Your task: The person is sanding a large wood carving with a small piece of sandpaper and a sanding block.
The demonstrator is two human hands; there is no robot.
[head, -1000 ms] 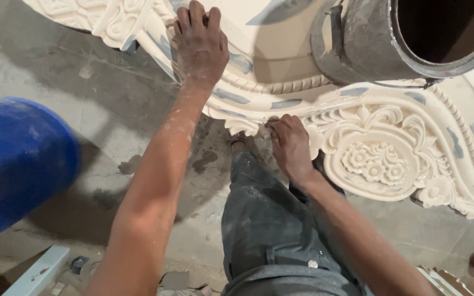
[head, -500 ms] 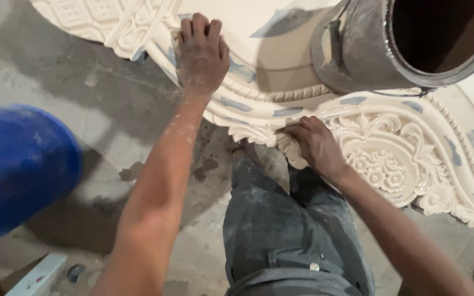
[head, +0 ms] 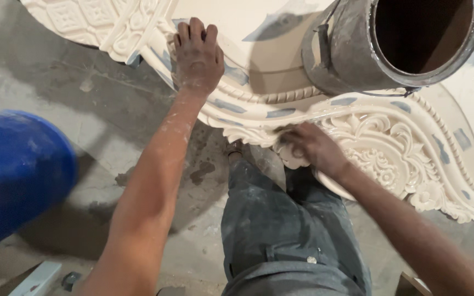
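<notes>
- Since a second ago: right hand (head: 312, 149) slid along the carved edge of the plaster panel (head: 390, 148), away from the knee and further onto the scrollwork; left hand (head: 197, 55) shifted only a little on the upper border.
- Left hand: flat, palm down, fingers together and pointing away, pressed on the smooth curved band of the panel just beside the rope-like moulding.
- Right hand: blurred, fingers curled down over the lower scalloped edge, touching the leaf carving; whether pinching anything between the fingers, cannot tell.
- Plaster panel: cream-white, ornate, lying flat across the top and right of the view, with floral relief near the right hand, a diamond-pattern section at top left, and grey-blue patches dotted along the curved bands.
- Metal bucket (head: 396, 44): grey, tipped on its side on the panel, dark open mouth facing the camera, just beyond the right hand.
- Blue drum (head: 17, 175): large, out of focus, at the left edge, well apart from both hands.
- Concrete floor (head: 56, 93): grey, stained, dusted with white.
- Trousers (head: 286, 230): dark, dust-marked, one leg stretched under the panel's edge between the two arms.
</notes>
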